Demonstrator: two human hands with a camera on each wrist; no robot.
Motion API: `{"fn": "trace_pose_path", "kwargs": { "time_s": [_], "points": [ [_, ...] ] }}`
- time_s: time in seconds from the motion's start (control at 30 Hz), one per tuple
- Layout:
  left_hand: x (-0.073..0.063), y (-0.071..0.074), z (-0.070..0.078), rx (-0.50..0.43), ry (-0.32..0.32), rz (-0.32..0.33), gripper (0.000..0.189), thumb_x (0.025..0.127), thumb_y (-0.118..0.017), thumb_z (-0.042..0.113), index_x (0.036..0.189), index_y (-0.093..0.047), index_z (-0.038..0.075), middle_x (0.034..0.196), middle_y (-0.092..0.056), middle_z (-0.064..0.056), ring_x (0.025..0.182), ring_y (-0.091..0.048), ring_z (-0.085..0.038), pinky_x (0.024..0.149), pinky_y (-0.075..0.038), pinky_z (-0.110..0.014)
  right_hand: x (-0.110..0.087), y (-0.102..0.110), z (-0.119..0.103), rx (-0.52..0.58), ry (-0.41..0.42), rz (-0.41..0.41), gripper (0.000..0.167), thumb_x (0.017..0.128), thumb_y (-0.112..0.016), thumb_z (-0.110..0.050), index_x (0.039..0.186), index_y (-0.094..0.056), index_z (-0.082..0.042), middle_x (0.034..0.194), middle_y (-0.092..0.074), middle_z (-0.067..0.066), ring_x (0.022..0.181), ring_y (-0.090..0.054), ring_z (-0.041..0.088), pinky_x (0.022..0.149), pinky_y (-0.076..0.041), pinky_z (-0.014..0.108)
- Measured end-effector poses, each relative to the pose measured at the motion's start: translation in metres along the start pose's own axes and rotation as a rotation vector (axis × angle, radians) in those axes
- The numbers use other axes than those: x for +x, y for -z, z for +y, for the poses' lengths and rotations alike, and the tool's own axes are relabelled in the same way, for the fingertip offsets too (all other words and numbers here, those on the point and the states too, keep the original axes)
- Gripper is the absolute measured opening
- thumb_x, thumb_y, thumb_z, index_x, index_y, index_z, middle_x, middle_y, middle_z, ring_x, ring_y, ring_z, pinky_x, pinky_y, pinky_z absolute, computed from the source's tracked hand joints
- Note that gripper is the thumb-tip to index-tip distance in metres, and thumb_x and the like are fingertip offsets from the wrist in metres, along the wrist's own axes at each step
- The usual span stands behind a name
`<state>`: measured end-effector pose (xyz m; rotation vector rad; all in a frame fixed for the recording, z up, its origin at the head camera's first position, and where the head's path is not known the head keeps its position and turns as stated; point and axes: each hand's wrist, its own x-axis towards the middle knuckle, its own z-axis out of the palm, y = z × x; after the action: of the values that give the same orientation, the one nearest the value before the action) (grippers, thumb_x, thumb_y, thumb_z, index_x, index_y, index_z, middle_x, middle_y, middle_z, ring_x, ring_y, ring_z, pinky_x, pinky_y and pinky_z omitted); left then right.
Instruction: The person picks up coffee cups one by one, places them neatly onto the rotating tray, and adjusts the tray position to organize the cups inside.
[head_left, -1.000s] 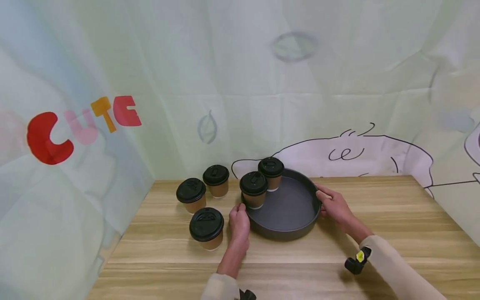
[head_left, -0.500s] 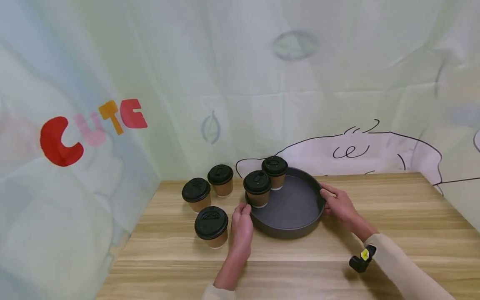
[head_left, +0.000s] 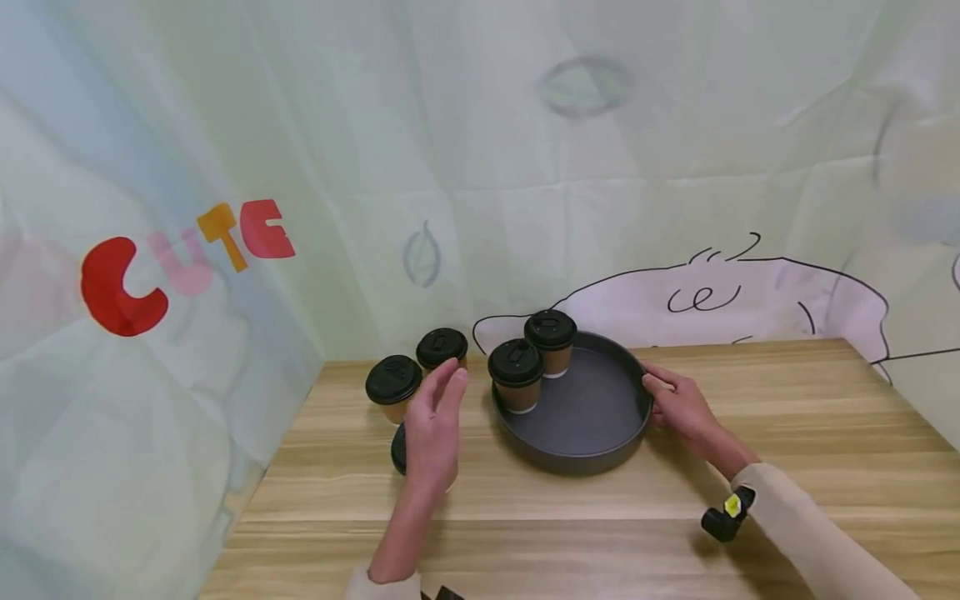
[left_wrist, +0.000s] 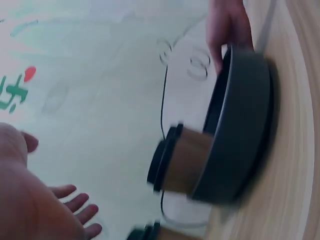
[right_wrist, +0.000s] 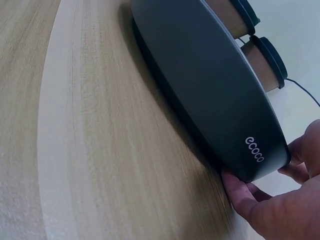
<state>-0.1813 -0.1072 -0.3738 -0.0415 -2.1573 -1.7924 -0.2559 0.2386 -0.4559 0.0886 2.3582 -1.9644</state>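
A dark grey round tray (head_left: 592, 417) carries two brown paper coffee cups with black lids, a front cup (head_left: 516, 392) and a rear cup (head_left: 557, 358). My right hand (head_left: 684, 412) grips the tray's right side; in the right wrist view, its fingers (right_wrist: 245, 200) hold the lower edge and the rim. My left hand (head_left: 435, 437) is raised left of the tray, apart from it, with fingers extended and nothing in them. It partly hides a nearby lidded cup (head_left: 399, 450). In the left wrist view, the left palm (left_wrist: 35, 200) faces the tray wall (left_wrist: 240, 125).
Two more lidded cups, a left one (head_left: 393, 380) and a back one (head_left: 441, 346), stand at the left of the wooden table (head_left: 570, 550). A printed curtain (head_left: 375, 167) hangs behind the table and along its left side.
My left hand has let go of the tray's left side and moved left, in front of the nearest cup. The right hand keeps its grip on the tray. The view has shifted slightly.
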Motion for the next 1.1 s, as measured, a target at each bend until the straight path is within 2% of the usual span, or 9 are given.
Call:
{"fn": "trace_pose_path", "kwargs": {
  "time_s": [0.17, 0.33, 0.53, 0.7, 0.9, 1.1],
  "points": [
    [0.011, 0.033, -0.020, 0.134, -0.074, 0.049, 0.059, 0.098, -0.070, 0.039, 0.146, -0.058, 0.007, 0.152, -0.051, -0.012, 0.146, -0.041, -0.027, 0.121, -0.030, -0.050, 0.000, 0.001, 0.000, 0.003, 0.002, -0.008, 0.053, 0.112, -0.046, -0.024, 0.159, -0.038, -0.002, 0.126, -0.062, 0.027, 0.079, -0.070, 0.011, 0.068, -0.058, 0.024],
    [0.009, 0.047, -0.045, 0.257, -0.061, 0.072, 0.079, 0.087, -0.082, 0.044, 0.150, -0.053, 0.007, 0.156, -0.047, -0.013, 0.146, -0.040, -0.033, 0.118, -0.032, -0.057, 0.002, 0.002, 0.001, 0.012, -0.003, -0.004, 0.052, 0.112, -0.046, -0.024, 0.160, -0.038, -0.003, 0.132, -0.058, 0.030, 0.080, -0.069, 0.011, 0.069, -0.059, 0.024],
    [0.001, 0.045, -0.074, 0.314, -0.053, 0.098, 0.096, 0.076, -0.092, 0.043, 0.153, -0.048, 0.005, 0.154, -0.048, -0.015, 0.141, -0.044, -0.035, 0.115, -0.034, -0.056, 0.002, 0.001, 0.000, 0.030, -0.009, -0.005, 0.052, 0.112, -0.046, -0.023, 0.160, -0.037, -0.003, 0.134, -0.056, 0.032, 0.082, -0.070, 0.012, 0.072, -0.060, 0.026],
    [-0.004, 0.039, -0.090, 0.337, -0.070, 0.135, 0.103, 0.070, -0.096, 0.042, 0.153, -0.047, 0.005, 0.149, -0.052, -0.017, 0.137, -0.047, -0.037, 0.114, -0.034, -0.054, 0.001, -0.001, -0.001, 0.030, -0.010, -0.005, 0.053, 0.112, -0.046, -0.023, 0.160, -0.037, -0.002, 0.135, -0.057, 0.033, 0.083, -0.071, 0.012, 0.072, -0.060, 0.026],
    [-0.007, 0.034, -0.097, 0.343, -0.095, 0.175, 0.091, 0.071, -0.095, 0.038, 0.144, -0.054, 0.003, 0.140, -0.058, -0.017, 0.127, -0.053, -0.036, 0.109, -0.039, -0.055, 0.002, 0.000, 0.000, 0.025, -0.017, 0.000, 0.052, 0.112, -0.046, -0.023, 0.160, -0.038, -0.004, 0.137, -0.055, 0.033, 0.084, -0.071, 0.012, 0.073, -0.060, 0.025],
    [-0.008, 0.032, -0.095, 0.344, -0.094, 0.196, 0.079, 0.071, -0.095, 0.034, 0.136, -0.059, 0.005, 0.130, -0.064, -0.015, 0.119, -0.059, -0.037, 0.100, -0.045, -0.055, 0.002, 0.001, -0.001, 0.028, -0.019, -0.001, 0.052, 0.112, -0.045, -0.023, 0.160, -0.038, -0.003, 0.141, -0.052, 0.034, 0.086, -0.071, 0.013, 0.074, -0.060, 0.025]
  ]
}}
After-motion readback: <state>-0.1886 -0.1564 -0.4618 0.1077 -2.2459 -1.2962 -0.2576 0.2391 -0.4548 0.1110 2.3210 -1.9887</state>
